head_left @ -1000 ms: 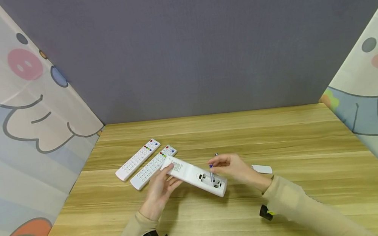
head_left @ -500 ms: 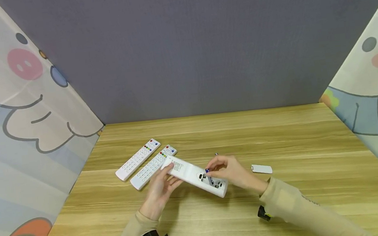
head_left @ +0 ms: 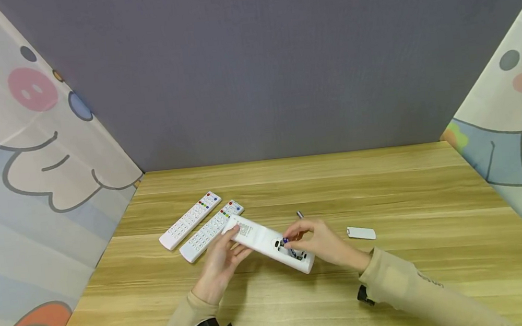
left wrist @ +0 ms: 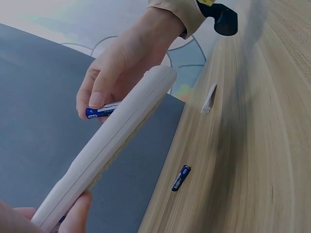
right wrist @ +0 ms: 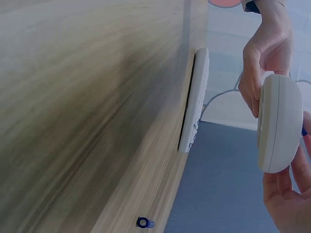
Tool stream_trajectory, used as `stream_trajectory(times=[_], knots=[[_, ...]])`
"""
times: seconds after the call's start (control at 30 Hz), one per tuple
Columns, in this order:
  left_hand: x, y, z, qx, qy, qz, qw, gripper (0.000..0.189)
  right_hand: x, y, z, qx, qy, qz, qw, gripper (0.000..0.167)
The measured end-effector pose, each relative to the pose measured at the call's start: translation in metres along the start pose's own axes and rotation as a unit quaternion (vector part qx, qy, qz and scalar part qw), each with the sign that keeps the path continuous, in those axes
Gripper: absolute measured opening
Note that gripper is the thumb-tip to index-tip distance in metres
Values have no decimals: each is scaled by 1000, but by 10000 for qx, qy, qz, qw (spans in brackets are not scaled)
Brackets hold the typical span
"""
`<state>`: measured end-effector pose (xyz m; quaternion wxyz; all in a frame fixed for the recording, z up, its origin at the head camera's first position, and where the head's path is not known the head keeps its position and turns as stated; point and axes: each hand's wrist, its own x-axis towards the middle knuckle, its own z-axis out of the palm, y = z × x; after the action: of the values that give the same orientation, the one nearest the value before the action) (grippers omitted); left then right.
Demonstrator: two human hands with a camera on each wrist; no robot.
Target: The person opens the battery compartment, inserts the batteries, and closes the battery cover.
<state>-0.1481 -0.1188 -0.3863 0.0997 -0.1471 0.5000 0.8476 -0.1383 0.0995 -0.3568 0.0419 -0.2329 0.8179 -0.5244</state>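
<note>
My left hand (head_left: pixel 217 268) grips a white remote control (head_left: pixel 264 241) by one end, back side up, thumb on top near a printed code. Its battery compartment is uncovered at the far right end. My right hand (head_left: pixel 318 241) pinches a blue and silver battery (left wrist: pixel 101 110) over that compartment, the battery tilted with its lower end at the contacts. In the right wrist view the remote's end hides most of the battery. Another blue battery (left wrist: pixel 181 177) lies on the table beyond my right hand. The white battery cover (head_left: pixel 361 233) lies to the right.
Two more white remotes lie button side up at the left: one outer remote (head_left: pixel 190 220) and one inner remote (head_left: pixel 211 232), partly behind the held one. The wooden table (head_left: pixel 409 180) meets a grey panel (head_left: pixel 281 77) at the back. Printed curtains (head_left: pixel 512 123) flank it.
My right hand has moved slightly left and lowered the battery, tipping it from upright toward the compartment. My left hand and the remote have hardly moved.
</note>
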Motion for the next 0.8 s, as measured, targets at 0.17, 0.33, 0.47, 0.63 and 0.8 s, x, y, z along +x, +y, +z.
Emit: stream_trajectory(times=[0.17, 0.33, 0.47, 0.63, 0.8], knots=[[0, 0, 0, -13, -4, 39, 10000, 26, -1, 7, 3, -121, 40, -376, 9992, 12], [0, 1, 0, -23, 0, 67, 10000, 26, 1, 30, 7, -337, 51, -632, 9974, 13], [0, 0, 0, -35, -6, 67, 10000, 25, 0, 38, 8, -440, 30, -866, 9953, 14], [-1, 0, 0, -16, -11, 83, 10000, 26, -2, 41, 8, -787, 130, -1697, 9823, 16], [-1, 0, 1, -25, 20, 98, 9999, 24, -5, 42, 9, -1378, 66, -2132, 9672, 30]])
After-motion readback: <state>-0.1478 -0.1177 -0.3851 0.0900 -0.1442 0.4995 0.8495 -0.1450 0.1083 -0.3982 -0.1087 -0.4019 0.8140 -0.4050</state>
